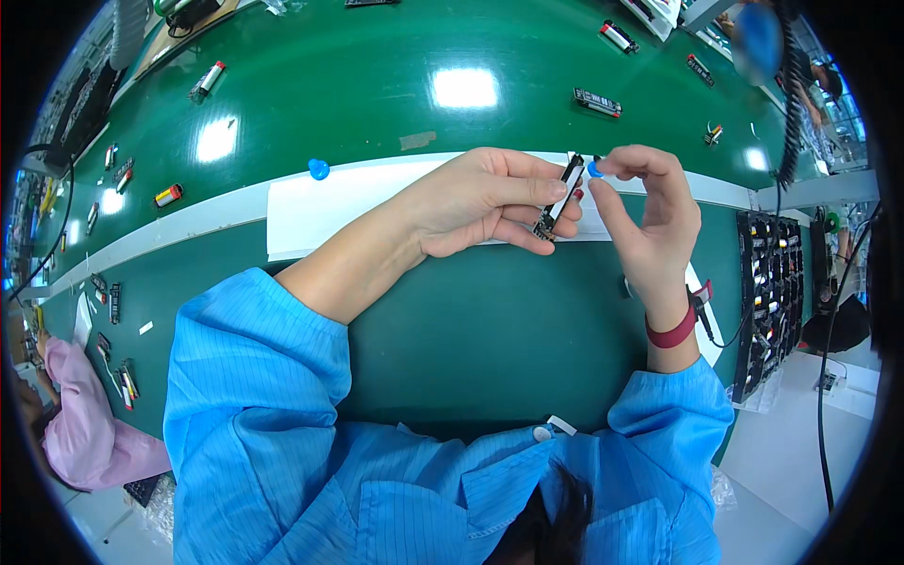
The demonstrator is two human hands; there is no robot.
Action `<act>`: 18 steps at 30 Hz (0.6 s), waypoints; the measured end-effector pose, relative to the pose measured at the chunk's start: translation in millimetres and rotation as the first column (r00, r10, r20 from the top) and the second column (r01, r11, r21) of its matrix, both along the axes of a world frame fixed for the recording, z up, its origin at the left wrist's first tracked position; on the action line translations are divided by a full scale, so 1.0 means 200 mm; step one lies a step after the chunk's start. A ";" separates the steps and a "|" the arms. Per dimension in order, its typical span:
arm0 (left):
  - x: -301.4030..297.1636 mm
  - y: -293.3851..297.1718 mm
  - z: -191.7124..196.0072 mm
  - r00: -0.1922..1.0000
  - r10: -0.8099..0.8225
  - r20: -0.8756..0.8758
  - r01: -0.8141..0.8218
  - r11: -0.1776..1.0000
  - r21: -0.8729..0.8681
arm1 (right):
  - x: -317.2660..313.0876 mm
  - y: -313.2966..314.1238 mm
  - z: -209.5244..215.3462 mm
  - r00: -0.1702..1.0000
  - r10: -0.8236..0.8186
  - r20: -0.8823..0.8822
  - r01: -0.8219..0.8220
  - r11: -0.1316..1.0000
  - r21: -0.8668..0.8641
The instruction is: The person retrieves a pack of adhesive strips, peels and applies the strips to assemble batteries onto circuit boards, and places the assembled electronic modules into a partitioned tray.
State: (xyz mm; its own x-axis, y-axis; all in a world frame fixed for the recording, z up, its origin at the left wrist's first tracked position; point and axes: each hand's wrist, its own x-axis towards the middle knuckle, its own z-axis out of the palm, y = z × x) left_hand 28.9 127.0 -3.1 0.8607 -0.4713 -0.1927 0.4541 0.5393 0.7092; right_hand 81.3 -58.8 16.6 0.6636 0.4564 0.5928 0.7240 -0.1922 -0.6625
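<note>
My left hand [471, 202] grips a narrow dark circuit board assembly [560, 200] with a white strip along it, held tilted between thumb and fingers. A bit of red shows beside it, by the fingertips. Just to the right, my right hand [656, 226] is closed in a loose pinch, with a small blue piece [594, 168] at the tips of thumb and index finger. It is close to the board's upper end; whether they touch I cannot tell. A red wrist strap [672, 333] with a cord circles my right wrist.
White paper [320, 221] lies under my hands on the green table. A blue lump [318, 169] sits at its far edge. Several similar assemblies, one of them dark [598, 103], lie beyond. At right stands a black tray [772, 282] of parts; at left, a person in a pink sleeve [89, 414].
</note>
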 end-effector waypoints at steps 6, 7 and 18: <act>0.01 0.01 -0.01 0.998 -0.043 0.035 0.041 0.998 0.041 | 0.01 0.01 0.00 0.963 0.058 0.264 0.001 0.976 -0.217; 0.01 0.01 -0.01 0.999 -0.042 0.029 0.041 0.998 0.041 | 0.01 0.00 0.02 0.964 0.059 0.259 -0.001 0.976 -0.217; 0.00 0.05 0.03 0.996 -0.012 0.086 0.030 0.979 -0.202 | 0.08 -0.04 0.01 0.243 0.617 -0.748 -0.201 0.787 0.584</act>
State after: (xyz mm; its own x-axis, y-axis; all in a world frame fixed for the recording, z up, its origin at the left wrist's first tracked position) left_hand 28.8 136.5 2.5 0.8591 -0.5114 -0.0187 0.4106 0.6670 0.6217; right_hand 96.8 -67.0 17.7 0.6324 0.7735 -0.0429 -0.4137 0.2905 -0.8628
